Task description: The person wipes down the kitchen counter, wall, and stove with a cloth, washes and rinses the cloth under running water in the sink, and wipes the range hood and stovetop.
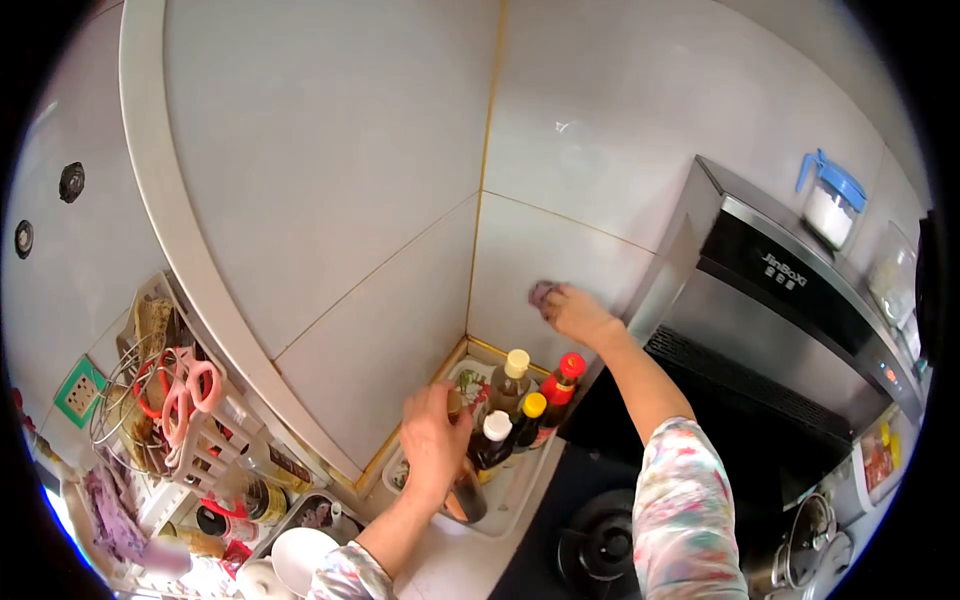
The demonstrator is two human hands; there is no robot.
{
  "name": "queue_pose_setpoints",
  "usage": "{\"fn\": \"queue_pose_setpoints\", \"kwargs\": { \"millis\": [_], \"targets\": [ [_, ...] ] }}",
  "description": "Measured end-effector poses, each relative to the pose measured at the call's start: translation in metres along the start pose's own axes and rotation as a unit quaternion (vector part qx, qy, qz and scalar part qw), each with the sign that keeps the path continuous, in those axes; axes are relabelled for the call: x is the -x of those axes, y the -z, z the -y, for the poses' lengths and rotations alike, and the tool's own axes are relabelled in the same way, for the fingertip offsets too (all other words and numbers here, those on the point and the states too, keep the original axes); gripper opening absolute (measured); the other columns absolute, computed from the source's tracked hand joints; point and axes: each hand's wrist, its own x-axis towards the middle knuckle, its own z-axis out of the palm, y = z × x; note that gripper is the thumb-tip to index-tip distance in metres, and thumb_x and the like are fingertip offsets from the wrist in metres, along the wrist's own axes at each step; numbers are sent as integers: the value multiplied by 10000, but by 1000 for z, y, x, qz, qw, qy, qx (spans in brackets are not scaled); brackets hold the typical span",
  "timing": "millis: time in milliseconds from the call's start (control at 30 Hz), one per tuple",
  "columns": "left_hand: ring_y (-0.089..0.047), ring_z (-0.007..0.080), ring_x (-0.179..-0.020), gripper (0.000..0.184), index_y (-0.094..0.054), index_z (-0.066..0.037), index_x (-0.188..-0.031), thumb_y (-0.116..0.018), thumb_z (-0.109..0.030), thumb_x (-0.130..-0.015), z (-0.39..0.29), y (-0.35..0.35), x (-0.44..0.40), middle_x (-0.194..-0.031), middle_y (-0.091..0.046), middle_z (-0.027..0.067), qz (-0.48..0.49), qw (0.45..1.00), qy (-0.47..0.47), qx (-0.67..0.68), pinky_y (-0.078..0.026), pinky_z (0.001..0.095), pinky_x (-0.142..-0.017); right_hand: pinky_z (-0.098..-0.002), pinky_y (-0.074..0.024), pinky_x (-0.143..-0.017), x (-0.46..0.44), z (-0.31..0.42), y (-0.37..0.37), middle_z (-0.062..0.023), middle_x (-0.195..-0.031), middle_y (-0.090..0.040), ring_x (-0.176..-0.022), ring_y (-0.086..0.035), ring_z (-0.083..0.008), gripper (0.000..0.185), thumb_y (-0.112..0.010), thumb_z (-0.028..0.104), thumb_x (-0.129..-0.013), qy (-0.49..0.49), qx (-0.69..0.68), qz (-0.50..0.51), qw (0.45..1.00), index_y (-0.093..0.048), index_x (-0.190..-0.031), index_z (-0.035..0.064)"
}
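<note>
My right hand (582,316) presses a bunched purple cloth (543,297) against the white wall tiles (560,230), just right of the corner seam. My left hand (437,440) is wrapped round the upper part of a brown bottle (466,497), over a white tray (520,508). Beside it on the tray stand a bottle with a white cap (496,427), one with a yellow cap (534,405), one with a cream cap (516,364) and one with a red cap (571,367).
A black stove (605,540) lies at the lower right under a range hood (790,270). A blue-lidded jar (834,205) stands on the hood. At the left are a white utensil basket (205,455) with pink scissors (190,395), several jars and a white bowl (302,560).
</note>
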Motion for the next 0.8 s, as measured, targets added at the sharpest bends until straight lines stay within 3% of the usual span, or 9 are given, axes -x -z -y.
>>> {"fn": "queue_pose_setpoints", "kwargs": {
  "millis": [100,200,333,433,500,533,633,733,800],
  "targets": [
    [-566,340,-783,332,-569,-40,-954,-681,-22,-641,9,-1,3,-825,-584,150,-39,999,-5,7,-470,418,-683,-289,-392,-876,4,-23,70,32,-967,-602,-982,-504,-162,192,-571,136,-694,-119,47,-122,984,-654,-858,83],
    [-583,340,-763,303,-555,-18,-942,-685,-31,-669,22,0,-7,-816,-592,159,-14,999,-32,34,-483,390,-681,-291,-401,-802,2,-24,74,31,-923,-591,-982,-489,-151,146,-550,117,-720,-203,39,-192,959,-667,-805,95],
    [-587,328,-739,320,-561,-10,-948,-692,-29,-656,33,8,-20,-807,-589,161,47,997,-49,46,-485,372,-671,-328,-422,-796,16,10,55,-37,-926,-600,-965,-488,-237,160,-550,74,-745,-369,-248,-139,885,-679,-837,96],
    [-584,322,-739,330,-566,-22,-957,-698,-62,-658,40,9,-33,-820,-585,160,84,993,-80,28,-480,371,-667,-359,-445,-802,25,29,55,-89,-912,-627,-907,-531,-301,174,-530,25,-763,-406,-338,-137,838,-671,-859,60],
    [-577,319,-833,331,-563,-48,-943,-692,-42,-637,43,5,-40,-851,-588,137,101,990,-98,7,-478,400,-700,-349,-462,-781,23,31,55,-114,-894,-643,-862,-572,-297,188,-501,14,-774,-479,-494,-136,713,-656,-880,28],
    [-577,323,-838,336,-561,-48,-950,-692,-52,-640,42,5,-43,-854,-589,138,115,990,-81,6,-477,404,-704,-344,-470,-770,23,31,56,-127,-885,-650,-840,-593,-294,196,-487,8,-780,-507,-563,-133,639,-649,-890,12],
    [-580,328,-853,369,-557,-53,-996,-692,-85,-653,41,8,-45,-878,-598,139,145,989,-38,3,-474,407,-719,-278,-487,-705,34,28,55,-105,-868,-654,-762,-624,-208,274,-421,-25,-796,-521,-629,-213,537,-637,-958,22],
    [-592,318,-875,442,-550,-66,-1088,-697,-127,-675,37,13,-43,-947,-613,139,173,984,31,11,-478,392,-738,-265,-491,-688,46,31,76,-84,-829,-638,-740,-606,-141,229,-445,19,-826,-493,-670,-218,510,-617,-976,3],
    [-602,305,-899,497,-536,-73,-1153,-701,-155,-691,28,24,-42,-1010,-620,139,201,969,139,41,-480,377,-753,-333,-473,-726,48,50,123,-186,-880,-635,-808,-618,-262,226,-491,124,-831,-483,-678,-100,545,-600,-957,-29]
  ]
}}
